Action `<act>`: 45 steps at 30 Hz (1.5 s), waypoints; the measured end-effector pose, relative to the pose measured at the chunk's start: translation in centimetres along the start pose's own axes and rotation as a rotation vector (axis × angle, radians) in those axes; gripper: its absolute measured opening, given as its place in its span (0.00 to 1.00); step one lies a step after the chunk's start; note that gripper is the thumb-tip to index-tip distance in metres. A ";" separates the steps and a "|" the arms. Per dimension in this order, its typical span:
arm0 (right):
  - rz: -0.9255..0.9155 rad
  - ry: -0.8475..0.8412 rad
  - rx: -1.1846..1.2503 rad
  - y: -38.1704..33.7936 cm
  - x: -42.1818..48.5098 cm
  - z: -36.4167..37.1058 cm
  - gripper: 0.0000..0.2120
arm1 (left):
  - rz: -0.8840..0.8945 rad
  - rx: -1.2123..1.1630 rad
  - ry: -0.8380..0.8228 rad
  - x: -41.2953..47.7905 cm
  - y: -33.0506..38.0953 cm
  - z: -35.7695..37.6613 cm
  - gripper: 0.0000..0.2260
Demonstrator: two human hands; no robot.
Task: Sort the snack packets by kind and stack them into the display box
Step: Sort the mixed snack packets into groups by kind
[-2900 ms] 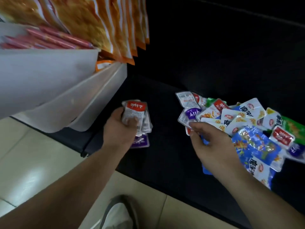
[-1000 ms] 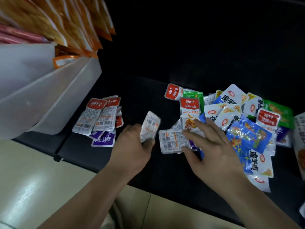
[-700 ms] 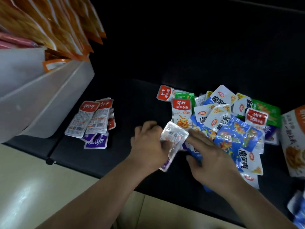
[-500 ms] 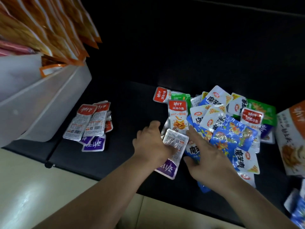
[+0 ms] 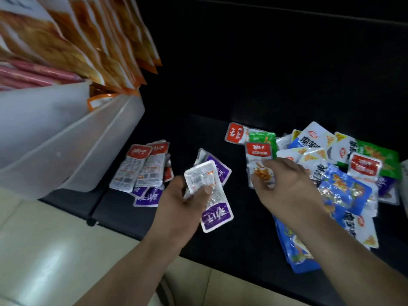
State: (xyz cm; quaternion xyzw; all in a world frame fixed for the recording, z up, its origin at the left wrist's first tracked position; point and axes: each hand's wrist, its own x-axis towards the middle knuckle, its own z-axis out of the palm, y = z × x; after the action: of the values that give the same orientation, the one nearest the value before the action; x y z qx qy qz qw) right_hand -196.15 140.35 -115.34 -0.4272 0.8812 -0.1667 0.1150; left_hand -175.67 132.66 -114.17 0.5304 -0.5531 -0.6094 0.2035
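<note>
Left thumb (image 5: 204,192) pressed across the printed silver back of a small foil snack packet with a purple end (image 5: 217,217). Other fingers curled beneath, gripping it together with a second purple packet (image 5: 219,171) fanned out behind and tilted up to the right. Left hand (image 5: 176,204) over the middle of the black surface (image 5: 220,252). Right fingertips (image 5: 268,171) bent down and closed on a white packet with a red top (image 5: 258,151) and a picture of orange strips, at the left edge of the mixed heap of blue, green, white and red packets (image 5: 326,151). Right hand (image 5: 289,188) covering part of that heap, forearm over a large blue bag (image 5: 295,257). Left of the held packets and apart from them, a sorted pile (image 5: 141,168): red-topped packets face down on top, purple ones (image 5: 148,197) poking out below. Just beyond that pile, contact not clear, the white translucent plastic display box (image 5: 88,146), slanted over the left end of the surface. Above the box, a row of big orange snack bags (image 5: 99,45) and, further left, pink sausage sticks (image 5: 37,72). Nearest the camera, cream floor tiles (image 5: 50,250).
</note>
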 end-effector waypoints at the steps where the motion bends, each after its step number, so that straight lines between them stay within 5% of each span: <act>1: 0.035 -0.044 -0.043 -0.7 0.9 0.3 0.26 | 0.010 0.005 -0.006 -0.2 -0.3 -0.4 0.08; 5: 0.064 -0.110 -0.276 -2.7 2.7 1.4 0.26 | 0.050 -0.033 0.002 0.0 -0.8 -2.1 0.06; 13: -0.027 0.102 -0.080 -6.5 3.7 1.8 0.05 | 0.149 0.093 0.280 5.2 0.1 -8.4 0.05; 17: -0.219 0.303 0.019 -11.6 3.3 0.8 0.05 | 0.260 0.677 0.421 6.2 -1.5 -10.6 0.17; 19: -0.291 0.225 0.021 -13.9 2.6 1.8 0.03 | 0.349 0.798 0.418 5.3 -2.4 -10.2 0.22; 22: -0.249 -0.184 0.074 -14.5 2.0 4.8 0.07 | 0.459 0.830 0.324 3.9 -4.5 -8.9 0.23; 25: -0.143 -0.552 0.499 -12.8 1.4 5.5 0.12 | 0.453 0.858 0.326 3.6 -5.6 -8.1 0.24; 29: -0.057 -0.361 0.676 -9.1 0.5 3.1 0.13 | 0.472 0.877 0.388 3.9 -4.4 -7.4 0.26; 32: -0.026 -0.124 0.558 -5.9 -0.8 1.0 0.11 | 0.605 0.839 0.298 4.2 -3.4 -5.4 0.19; 35: -0.026 0.093 0.225 -2.1 -1.9 0.3 0.14 | 0.705 0.911 0.021 5.0 -2.3 -1.8 0.20; 39: 0.073 -0.034 -0.028 1.3 -2.2 0.5 0.24 | 0.715 1.110 -0.266 8.4 1.3 3.4 0.28; 45: -0.028 -0.119 -0.026 4.2 -2.3 0.8 0.25 | 0.517 1.396 -0.376 13.5 3.6 8.4 0.42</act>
State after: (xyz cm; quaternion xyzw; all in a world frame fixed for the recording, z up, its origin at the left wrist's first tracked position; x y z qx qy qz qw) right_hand -197.51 144.43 -117.55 -0.4502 0.8687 -0.1310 0.1594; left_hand -188.99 124.08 -118.09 0.2771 -0.9414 -0.1320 -0.1399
